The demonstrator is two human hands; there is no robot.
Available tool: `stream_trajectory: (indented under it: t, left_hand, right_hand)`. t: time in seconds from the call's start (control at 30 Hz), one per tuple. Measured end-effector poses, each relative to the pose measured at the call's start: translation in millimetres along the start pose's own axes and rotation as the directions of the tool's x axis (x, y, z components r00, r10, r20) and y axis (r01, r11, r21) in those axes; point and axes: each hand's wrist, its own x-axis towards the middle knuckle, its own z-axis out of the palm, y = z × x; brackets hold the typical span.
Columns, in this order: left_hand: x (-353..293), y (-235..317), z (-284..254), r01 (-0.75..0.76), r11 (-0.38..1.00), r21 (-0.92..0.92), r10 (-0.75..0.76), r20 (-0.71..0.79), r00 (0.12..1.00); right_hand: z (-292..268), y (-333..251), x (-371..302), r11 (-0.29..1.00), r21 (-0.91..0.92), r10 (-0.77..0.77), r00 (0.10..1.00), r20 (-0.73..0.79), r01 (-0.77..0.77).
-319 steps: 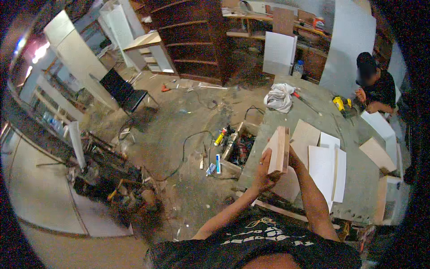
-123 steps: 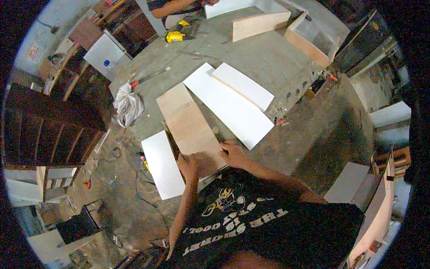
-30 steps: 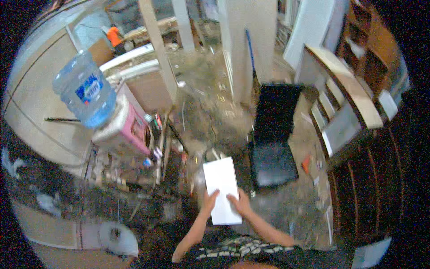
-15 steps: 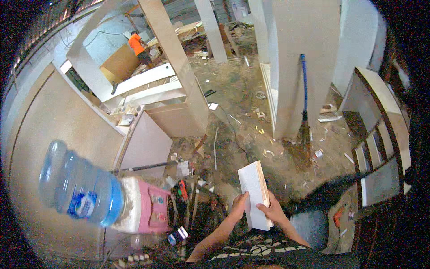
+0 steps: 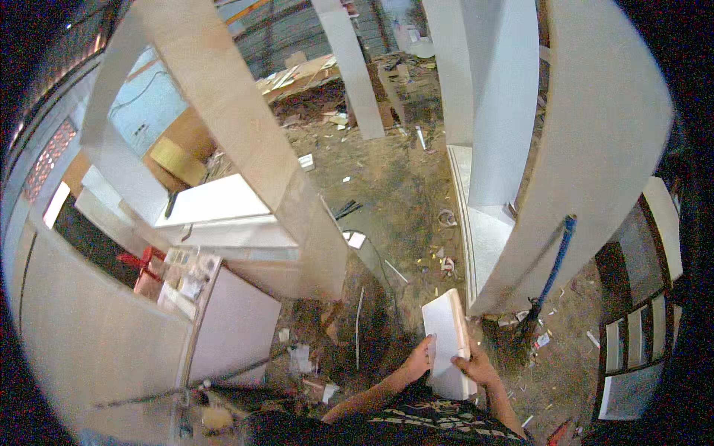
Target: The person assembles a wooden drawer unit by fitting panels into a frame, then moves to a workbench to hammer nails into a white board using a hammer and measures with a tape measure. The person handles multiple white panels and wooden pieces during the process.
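Note:
Close to my body I hold a white-faced board, a thick narrow panel with a pale wooden edge along its right side. My left hand grips its left edge, the fingers going underneath out of sight. On the other side, my right hand is wrapped round the wooden edge, thumb lying on the white face. The board tilts away from me, its far end over the littered floor.
Tall panels stand ahead on the left and right. A blue-handled broom leans against the right one. A cabinet frame is at far right. Scraps litter the floor. A red object sits on the left cabinet.
My view has shifted forward, and the water dispenser and the person in orange have left it. The board stays in both hands, now slightly lower and further right in the picture.

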Motion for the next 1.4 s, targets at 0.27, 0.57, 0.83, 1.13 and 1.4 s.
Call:
stream_trajectory:
  t: [0.27, 0.57, 0.83, 1.13, 1.4]
  left_hand:
    - [134, 263, 17, -0.207, 0.966, -0.158, 0.203, -0.041, 0.978]
    - [289, 548, -129, -0.286, 0.908, -0.305, 0.393, 0.391, 0.832]
    - [344, 699, -209, -0.526, 0.703, -0.479, 0.601, 0.004, 0.799]
    - [390, 812, -237, -0.733, 0.395, -0.554, 0.613, -0.435, 0.659]
    - [513, 1050, -299, -0.745, 0.355, -0.565, 0.696, -0.373, 0.614]
  right_hand:
    - [1, -35, 271, 0.948, -0.251, -0.161, 0.974, 0.158, 0.197]
    - [-29, -18, 499, 0.855, -0.518, 0.146, 0.972, 0.185, -0.029]
    - [-96, -23, 772, 0.845, -0.524, 0.298, 0.721, 0.625, 0.106]
    - [-76, -168, 1135, 0.708, -0.452, 0.203, 0.457, 0.866, 0.543]
    - [37, -275, 1372, 0.819, -0.338, 0.101, 0.462, 0.881, 0.464]
